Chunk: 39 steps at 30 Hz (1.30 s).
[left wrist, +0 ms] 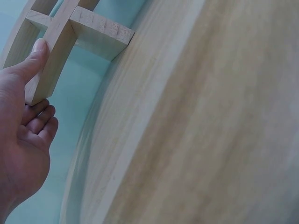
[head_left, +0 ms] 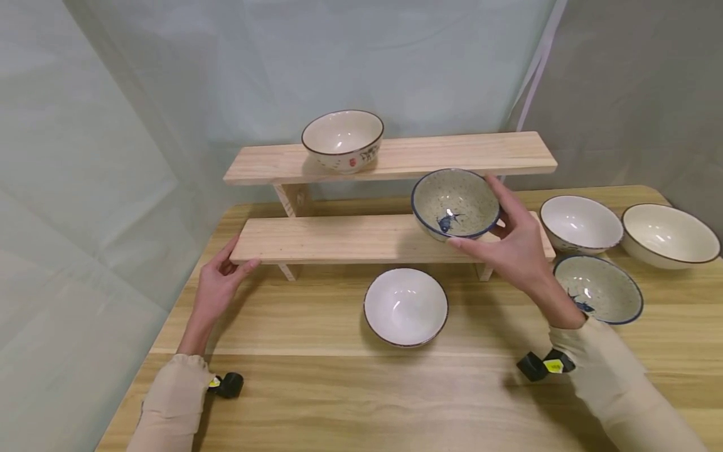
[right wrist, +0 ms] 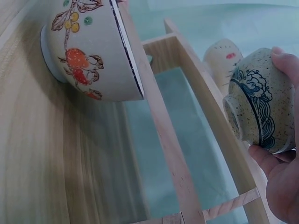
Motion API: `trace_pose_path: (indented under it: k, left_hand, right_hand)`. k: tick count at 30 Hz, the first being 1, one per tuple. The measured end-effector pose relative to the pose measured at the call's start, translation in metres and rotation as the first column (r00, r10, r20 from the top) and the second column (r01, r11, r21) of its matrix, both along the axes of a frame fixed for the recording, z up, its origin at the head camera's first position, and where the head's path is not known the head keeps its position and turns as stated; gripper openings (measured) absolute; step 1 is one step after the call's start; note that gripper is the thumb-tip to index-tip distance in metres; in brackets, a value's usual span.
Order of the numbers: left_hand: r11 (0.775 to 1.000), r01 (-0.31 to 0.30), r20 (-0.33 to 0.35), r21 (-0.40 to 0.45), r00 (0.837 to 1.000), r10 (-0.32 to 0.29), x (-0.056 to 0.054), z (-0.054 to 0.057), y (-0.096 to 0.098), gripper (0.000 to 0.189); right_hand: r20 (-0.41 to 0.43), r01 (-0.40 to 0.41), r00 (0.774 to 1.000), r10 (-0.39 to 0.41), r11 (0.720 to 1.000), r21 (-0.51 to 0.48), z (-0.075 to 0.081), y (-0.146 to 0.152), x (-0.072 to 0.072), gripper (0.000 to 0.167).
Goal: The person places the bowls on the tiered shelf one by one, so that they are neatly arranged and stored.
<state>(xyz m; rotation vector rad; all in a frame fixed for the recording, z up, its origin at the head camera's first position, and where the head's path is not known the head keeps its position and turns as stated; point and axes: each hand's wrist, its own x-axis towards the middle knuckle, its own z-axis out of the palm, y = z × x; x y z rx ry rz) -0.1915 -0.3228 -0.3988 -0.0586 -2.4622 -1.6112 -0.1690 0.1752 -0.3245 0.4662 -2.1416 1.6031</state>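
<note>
A two-tier wooden shelf [head_left: 339, 242] stands on the table. My left hand [head_left: 219, 285] grips the left end of its lower board, and the left wrist view shows the thumb on one face and the fingers curled at the other. My right hand [head_left: 516, 245] holds a speckled grey bowl [head_left: 456, 204] with a blue rim and a blue fish inside, thumb and fingers on its rim and side. In the right wrist view this bowl [right wrist: 254, 102] shows a blue wave pattern and appears raised off the lower board. A cream bowl [head_left: 341, 135] with a brown rim sits on the upper board.
A white bowl [head_left: 405, 307] stands on the table in front of the shelf; the right wrist view shows orange fruit painted on its outside. To the right are another speckled bowl [head_left: 601, 289], a white bowl [head_left: 580, 223] and a cream bowl [head_left: 669, 235]. Pale sheeting [head_left: 361, 56] hangs behind.
</note>
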Motion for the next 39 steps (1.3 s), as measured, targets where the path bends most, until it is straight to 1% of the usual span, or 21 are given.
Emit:
trace_pose_path:
  k: [9, 16, 23, 32, 39]
  left_hand:
    - [1.000, 0.006, 0.019, 0.003, 1.000, -0.006, 0.000, 0.001, -0.001, 0.078]
    - [1.000, 0.010, 0.019, 0.005, 1.000, -0.010, 0.001, 0.001, -0.001, 0.078]
    - [1.000, 0.006, 0.007, -0.015, 1.000, -0.006, 0.001, 0.001, 0.000, 0.078]
    - [1.000, 0.000, 0.009, -0.013, 1.000, 0.000, 0.001, 0.001, 0.001, 0.078]
    - [1.000, -0.003, 0.022, 0.007, 1.000, 0.003, 0.000, 0.000, -0.001, 0.079]
  right_hand:
    - [-0.016, 0.001, 1.000, -0.001, 1.000, 0.025, 0.004, -0.003, -0.005, 0.104]
    - [-0.019, 0.013, 1.000, -0.012, 0.999, 0.037, 0.008, -0.007, -0.010, 0.103]
    - [-0.004, -0.009, 1.000, 0.009, 0.999, -0.037, 0.012, -0.013, -0.019, 0.100]
    - [0.006, -0.022, 1.000, 0.023, 0.997, -0.074, 0.016, -0.017, -0.025, 0.099]
    - [0.019, -0.025, 0.999, 0.026, 0.999, -0.030, 0.020, -0.017, -0.030, 0.098]
